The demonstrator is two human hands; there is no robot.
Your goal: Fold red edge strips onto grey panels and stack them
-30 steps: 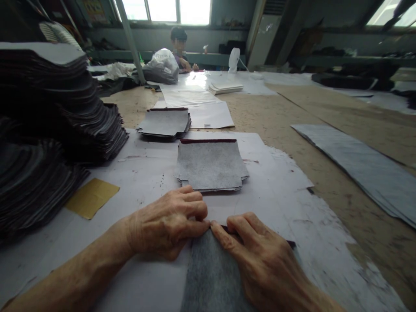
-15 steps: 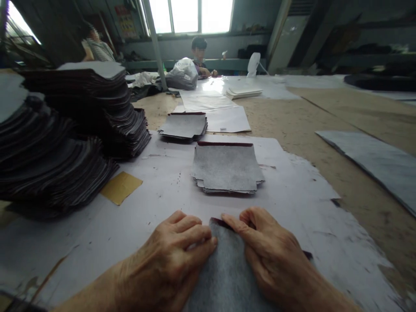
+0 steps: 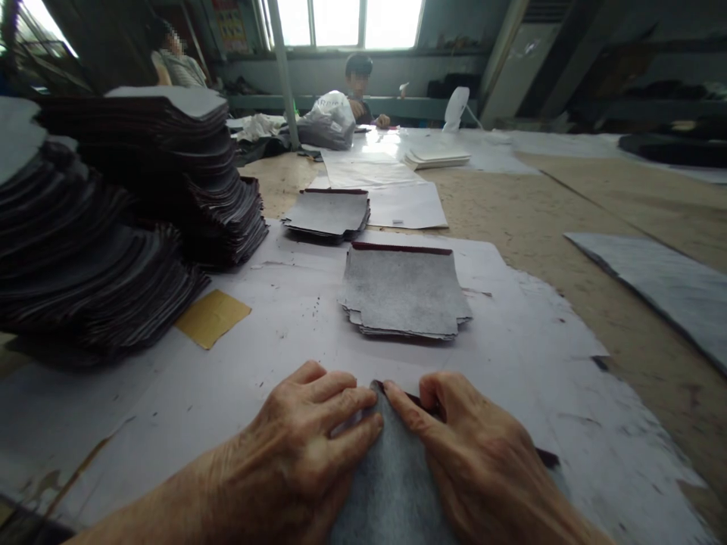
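Observation:
A grey-backed sheet piece (image 3: 391, 484), perhaps fabric or leather, lies in front of me with a dark red folded strip along its far edge. My left hand (image 3: 307, 431) rests on its left side, fingers bent and held together, their tips at the far left corner. Across the right part curls my right hand (image 3: 471, 439), its index finger pressing the dark red edge near that corner and the other fingers folded in. The strip's right end sticks out beyond my right hand. Just past my hands sits a stack of similar pieces (image 3: 403, 291), their red edges facing away.
Another small stack (image 3: 329, 212) stands farther back. Tall piles of dark sheets (image 3: 193, 174) rise at the left, near a yellow square (image 3: 214, 318). White paper (image 3: 295, 333) covers the worktop. At right lies a long grey sheet (image 3: 653, 280). A person (image 3: 359, 91) sits across the table.
My right index fingertip has slid left along the red edge toward the corner, and more of the strip shows. My left hand stays nearly in place. The view has shifted slightly.

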